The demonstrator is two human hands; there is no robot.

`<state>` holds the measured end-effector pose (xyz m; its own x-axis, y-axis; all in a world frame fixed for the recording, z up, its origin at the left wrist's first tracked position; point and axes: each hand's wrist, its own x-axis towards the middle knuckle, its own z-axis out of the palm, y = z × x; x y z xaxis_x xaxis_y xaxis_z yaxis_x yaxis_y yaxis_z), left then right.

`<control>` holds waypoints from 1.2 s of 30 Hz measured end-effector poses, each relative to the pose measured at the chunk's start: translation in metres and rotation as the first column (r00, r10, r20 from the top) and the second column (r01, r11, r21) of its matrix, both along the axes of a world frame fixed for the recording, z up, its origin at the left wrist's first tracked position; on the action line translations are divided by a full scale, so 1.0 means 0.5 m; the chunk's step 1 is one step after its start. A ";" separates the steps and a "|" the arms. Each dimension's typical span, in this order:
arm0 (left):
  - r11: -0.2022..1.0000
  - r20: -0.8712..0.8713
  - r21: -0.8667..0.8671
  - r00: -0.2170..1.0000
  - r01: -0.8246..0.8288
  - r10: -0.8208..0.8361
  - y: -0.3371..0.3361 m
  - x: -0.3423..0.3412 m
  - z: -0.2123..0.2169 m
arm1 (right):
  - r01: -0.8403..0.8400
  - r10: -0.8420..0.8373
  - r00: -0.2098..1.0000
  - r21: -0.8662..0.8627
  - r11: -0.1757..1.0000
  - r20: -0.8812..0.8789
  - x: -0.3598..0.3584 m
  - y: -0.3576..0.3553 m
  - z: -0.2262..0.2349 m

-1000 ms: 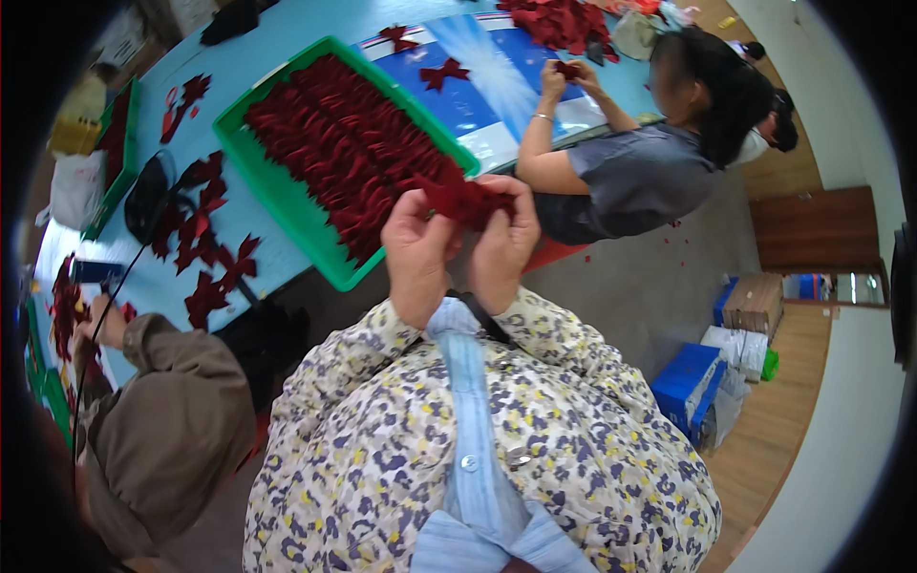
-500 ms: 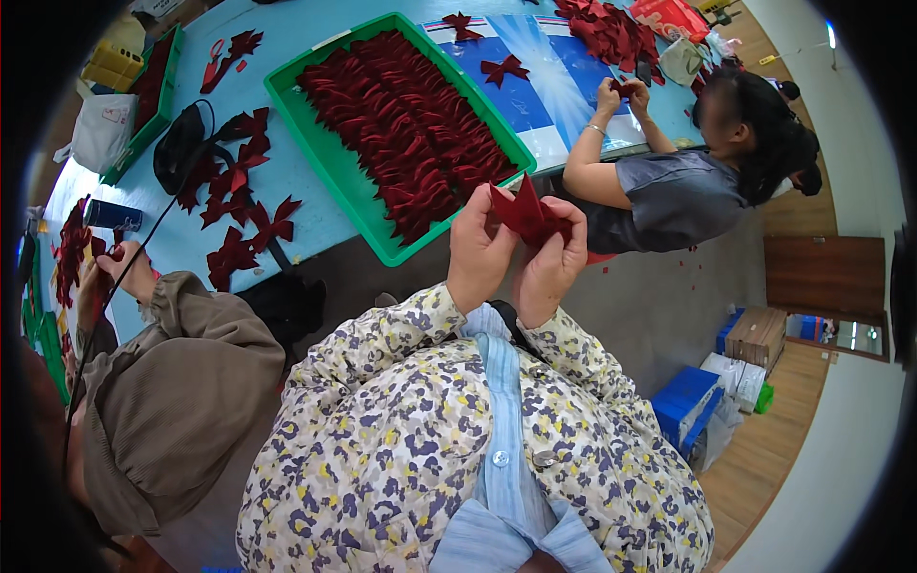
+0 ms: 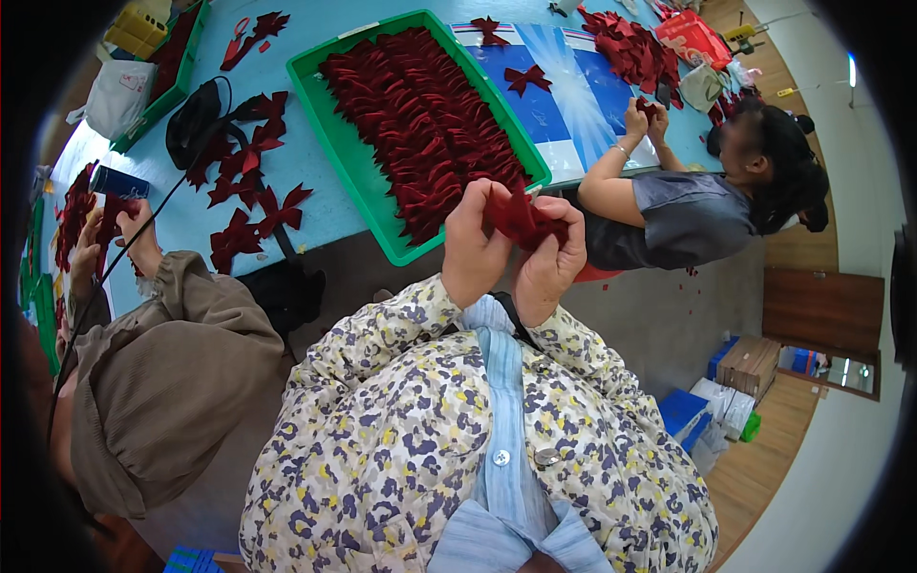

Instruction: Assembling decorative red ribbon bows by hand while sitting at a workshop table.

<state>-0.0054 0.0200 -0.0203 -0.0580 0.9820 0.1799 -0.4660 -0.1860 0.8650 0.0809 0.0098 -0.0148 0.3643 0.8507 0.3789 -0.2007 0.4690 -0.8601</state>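
Note:
A dark red ribbon bow [image 3: 521, 220] is held up in front of my chest, pinched from both sides. My left hand [image 3: 475, 239] grips its left part between thumb and fingers. On the other side my right hand [image 3: 551, 258] has thumb and fingers closed on its right part. The fingers hide some of the bow's lower folds. Just beyond my hands stands a green tray [image 3: 334, 162], packed with rows of similar red bows [image 3: 420, 124].
Loose bows [image 3: 282, 210] lie on the light blue table [image 3: 315, 215] left of the tray. One co-worker [image 3: 181, 372] sits close on my left, another [image 3: 688, 201] at the right, both handling red pieces. A red heap [image 3: 630, 53] lies at the far right.
The bow has turned and looks more gathered between my fingers; its pointed tails stand up less. The view has shifted slightly, so the tray and table appear further right.

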 end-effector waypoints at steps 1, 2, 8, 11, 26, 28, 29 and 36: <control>0.976 -0.357 0.212 0.925 -0.058 0.133 0.005 -0.019 -0.005 | -0.003 0.002 1.000 0.037 0.999 0.031 0.000 -0.001 -0.005; 0.907 -0.627 0.421 0.713 -0.029 0.314 0.009 -0.029 -0.009 | -0.002 0.001 1.000 0.033 0.999 0.027 0.001 0.000 -0.009; 0.989 -0.131 0.148 0.991 0.021 -0.001 0.020 0.000 0.005 | -0.047 0.047 0.999 0.025 0.999 -0.019 -0.007 -0.005 -0.010; 0.985 0.053 0.105 0.989 0.133 -0.139 0.013 0.005 -0.007 | -0.094 0.084 0.989 -0.078 0.993 -0.124 -0.006 -0.006 -0.004; 0.950 -0.260 0.300 0.966 0.084 -0.003 0.042 0.036 -0.028 | -0.285 0.255 0.901 -0.036 0.958 -0.351 0.056 0.000 -0.038; 0.925 -0.389 0.378 0.913 0.035 0.124 0.048 0.047 -0.026 | -0.260 0.219 0.925 -0.096 0.961 -0.311 0.077 0.011 -0.054; 0.940 -0.459 0.335 0.882 0.065 0.102 0.050 0.052 -0.015 | -0.250 0.209 0.928 -0.098 0.963 -0.309 0.089 0.013 -0.059; 0.946 -0.348 0.296 0.937 0.132 -0.022 0.071 0.117 -0.033 | -0.268 0.232 0.928 -0.090 0.959 -0.292 0.148 0.032 -0.056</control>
<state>0.0533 0.0555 -0.0369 0.1338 0.8719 0.4710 -0.1818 -0.4456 0.8766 0.1547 0.0259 -0.0428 0.2081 0.9617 0.1783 -0.5345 0.2645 -0.8027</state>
